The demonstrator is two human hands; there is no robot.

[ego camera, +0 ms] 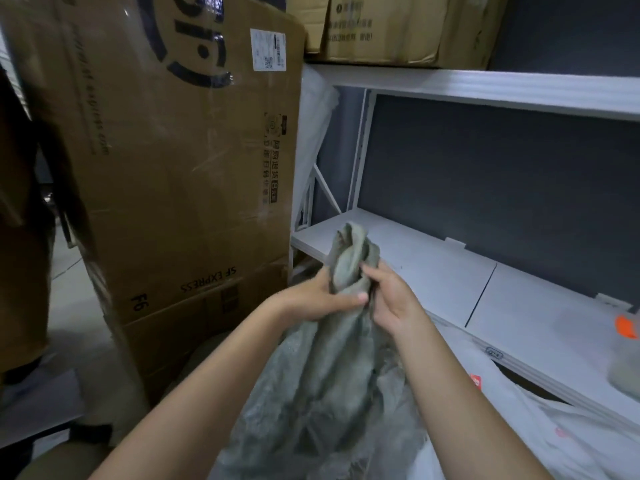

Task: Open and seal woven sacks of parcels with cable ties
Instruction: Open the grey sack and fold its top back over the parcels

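- The grey-green woven sack (pixel 322 393) is being held up by its bunched neck, the gathered mouth sticking up above the grip and the body hanging below it.
- The left hand (pixel 322 299) is wrapping its fingers round the neck from the left, thumb lying across the front.
- The right hand (pixel 394 299) is pinching the neck's right edge; a thin dark strip seems to be running under its fingers, too blurred to name.
- Beyond the grip, a white shelf (pixel 433 271) is standing against a dark wall.
- Left of the grip, a large cardboard box (pixel 180 161) is standing upright.
- Below and right, white plastic bags (pixel 519 427) are lying beside the sack.
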